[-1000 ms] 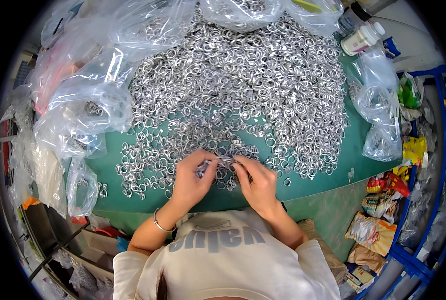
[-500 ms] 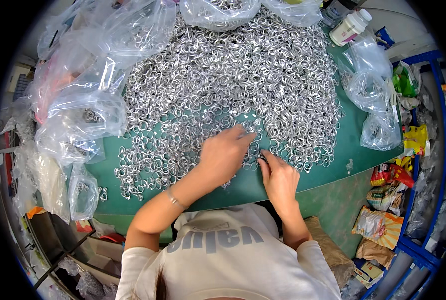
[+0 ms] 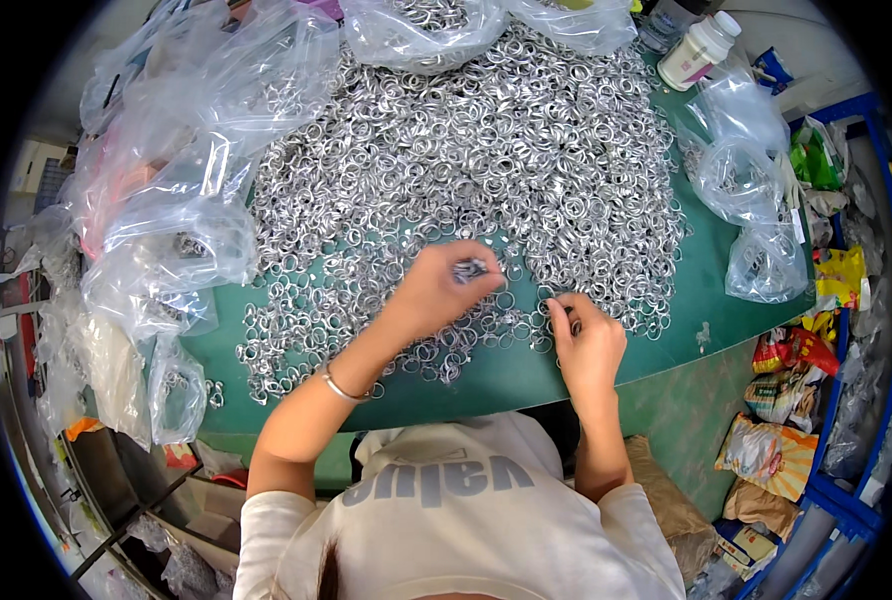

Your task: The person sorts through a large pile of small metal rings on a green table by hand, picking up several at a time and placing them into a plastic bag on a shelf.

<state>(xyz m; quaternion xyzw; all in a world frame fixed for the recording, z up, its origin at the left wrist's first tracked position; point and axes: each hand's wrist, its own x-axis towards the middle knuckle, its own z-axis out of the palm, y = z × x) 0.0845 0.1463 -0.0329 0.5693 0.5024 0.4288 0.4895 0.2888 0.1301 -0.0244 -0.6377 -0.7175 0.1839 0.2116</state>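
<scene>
A wide heap of silvery metal rings point(image 3: 466, 140) covers much of the green table. My left hand point(image 3: 436, 285) is over the near edge of the heap, its fingers curled around several metal rings point(image 3: 469, 269) that show in the palm. To its right, my right hand point(image 3: 591, 350) rests low by the near right side of the heap. Its thumb and fingers are bent together beside loose rings, around something small and dark that is mostly hidden. A thinner spread of loose rings point(image 3: 296, 335) lies to the left of my left forearm.
Clear plastic bags point(image 3: 171, 240) crowd the left side, and another bag of rings point(image 3: 426, 30) sits at the far edge. More bags point(image 3: 766, 262) lie at the right, below a white bottle point(image 3: 699, 52). A blue shelf frame point(image 3: 836, 500) with packets stands beyond the table.
My left hand has lifted and turned, so rings now show in its palm. My right hand has shifted a little right and nearer to me. More loose rings lie below my left hand.
</scene>
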